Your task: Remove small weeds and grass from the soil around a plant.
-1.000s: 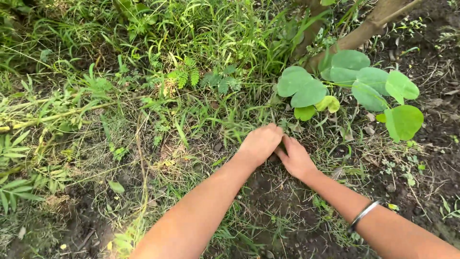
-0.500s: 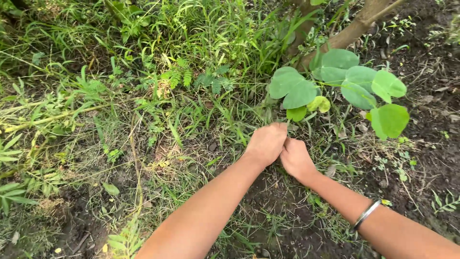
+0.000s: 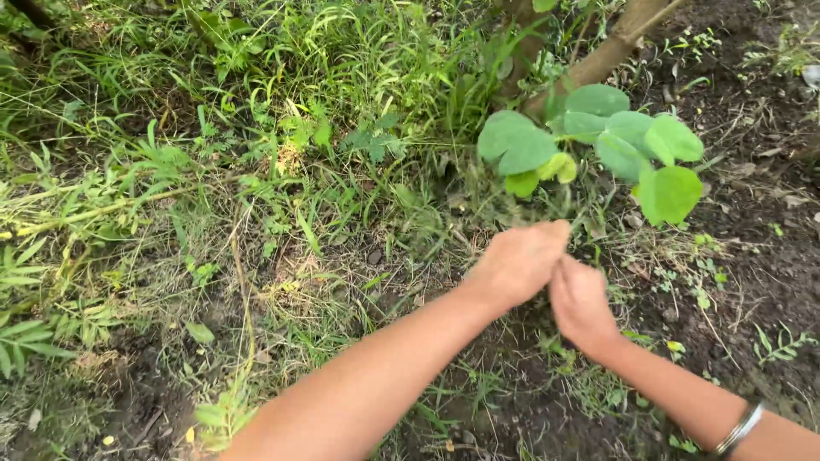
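both hands, the left hand [image 3: 517,263] and right hand [image 3: 581,303], are squeezed shut on thin, bendy grass [image 3: 478,213], best grabbed low by the dirt.

Soft even daylight, no hard shadows or glare, hands [image 3: 551,277] motion-blurred, ground sharp

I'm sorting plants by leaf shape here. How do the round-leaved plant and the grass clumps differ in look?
The round-leaved plant has broad, rounded, pale-green leaves; the grass clumps have thin, narrow blades. The round-leaved plant bears few leaves, spread flat near a brown stem; the grass clumps are dense and tangled. Both are green and grow from dark soil.
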